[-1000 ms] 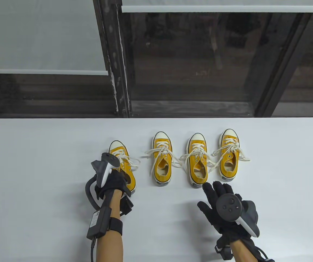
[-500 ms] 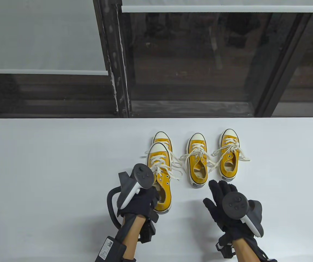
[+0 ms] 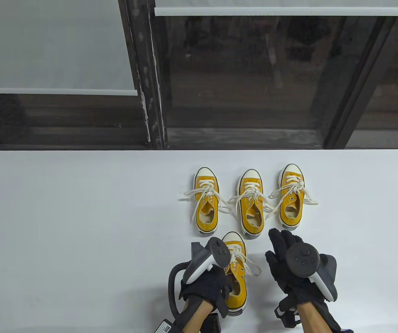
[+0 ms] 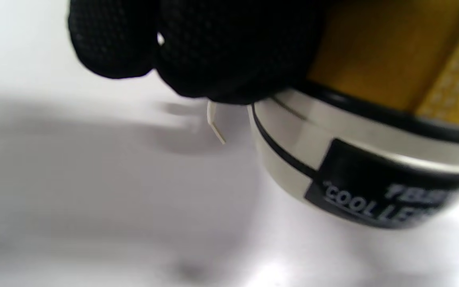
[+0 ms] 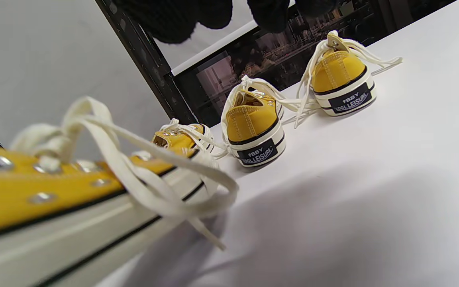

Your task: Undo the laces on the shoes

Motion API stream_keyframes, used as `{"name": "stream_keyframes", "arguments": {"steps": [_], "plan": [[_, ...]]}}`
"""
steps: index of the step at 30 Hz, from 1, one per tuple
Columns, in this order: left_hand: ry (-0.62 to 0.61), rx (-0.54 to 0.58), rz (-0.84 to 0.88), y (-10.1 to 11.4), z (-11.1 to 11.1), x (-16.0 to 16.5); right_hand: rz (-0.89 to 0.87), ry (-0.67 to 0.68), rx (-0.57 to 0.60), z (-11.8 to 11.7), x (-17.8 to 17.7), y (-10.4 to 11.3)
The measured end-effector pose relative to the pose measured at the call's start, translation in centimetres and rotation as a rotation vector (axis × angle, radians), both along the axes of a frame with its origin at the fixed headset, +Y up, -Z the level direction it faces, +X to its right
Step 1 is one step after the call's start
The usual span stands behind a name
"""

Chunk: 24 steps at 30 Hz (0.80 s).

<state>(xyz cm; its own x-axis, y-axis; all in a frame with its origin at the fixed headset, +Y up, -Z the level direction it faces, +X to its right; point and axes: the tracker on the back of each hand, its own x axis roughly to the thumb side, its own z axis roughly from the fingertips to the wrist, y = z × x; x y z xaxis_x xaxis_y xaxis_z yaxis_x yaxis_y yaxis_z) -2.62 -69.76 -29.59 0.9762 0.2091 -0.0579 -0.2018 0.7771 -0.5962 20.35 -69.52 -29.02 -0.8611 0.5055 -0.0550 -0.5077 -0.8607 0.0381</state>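
Observation:
A yellow canvas shoe (image 3: 238,281) with white laces (image 3: 242,259) lies near the table's front edge, toe pointing away. My left hand (image 3: 207,286) grips it at the heel. In the left wrist view my gloved fingers (image 4: 213,48) curl over the heel (image 4: 373,171) with its black label. My right hand (image 3: 284,251) hovers just right of this shoe, fingers straight and holding nothing. In the right wrist view the held shoe (image 5: 54,199) fills the left foreground, with its lace loops (image 5: 134,159) hanging over the side.
Three more yellow shoes stand in a row behind: left (image 3: 206,203), middle (image 3: 251,206), right (image 3: 291,199), their laces splayed sideways. The white table (image 3: 63,225) ends at a dark window frame (image 3: 150,104) behind.
My left hand has carried the shoe from the table's left, past the leftmost shoe of the row, to the front centre. The right hand has shifted slightly right and stayed open.

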Motion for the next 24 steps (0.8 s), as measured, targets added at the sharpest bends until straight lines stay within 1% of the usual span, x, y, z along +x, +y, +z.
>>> {"name": "stream_keyframes", "arguments": {"steps": [4,6,8,10,12,15,17,19,21,22,24], "plan": [[0.018,-0.019,-0.062,-1.6,-0.2,0.2,0.004,0.005,-0.002,0.0,-0.1,0.0],[0.028,-0.006,-0.104,-2.2,-0.1,0.4,0.004,0.007,-0.005,0.0,-0.1,-0.1],[0.008,-0.005,-0.128,-2.6,-0.1,0.8,0.003,0.010,-0.009,0.0,-0.1,-0.1],[-0.014,-0.039,-0.151,-3.1,-0.2,1.1,0.003,0.015,-0.015,0.0,-0.2,-0.1],[-0.013,-0.094,-0.128,-3.8,-0.3,1.1,0.000,0.021,-0.026,0.0,-0.3,-0.2],[-0.008,-0.120,-0.120,-4.0,-0.4,0.8,-0.008,0.033,-0.048,0.0,-0.4,-0.4],[-0.004,-0.132,-0.097,-3.6,-0.5,0.6,-0.011,0.040,-0.063,-0.1,-0.5,-0.5],[-0.022,-0.178,-0.092,-3.0,-0.5,0.4,-0.014,0.044,-0.076,-0.1,-0.5,-0.6],[-0.033,-0.198,-0.078,-1.7,-0.7,0.2,-0.034,0.049,-0.097,-0.2,-0.5,-0.7],[-0.028,-0.189,-0.064,-1.1,-0.7,0.1,-0.041,0.050,-0.104,-0.2,-0.5,-0.7],[0.003,-0.131,-0.035,0.5,-0.9,-0.4,-0.068,0.061,-0.127,-0.3,-0.6,-0.9]]}}
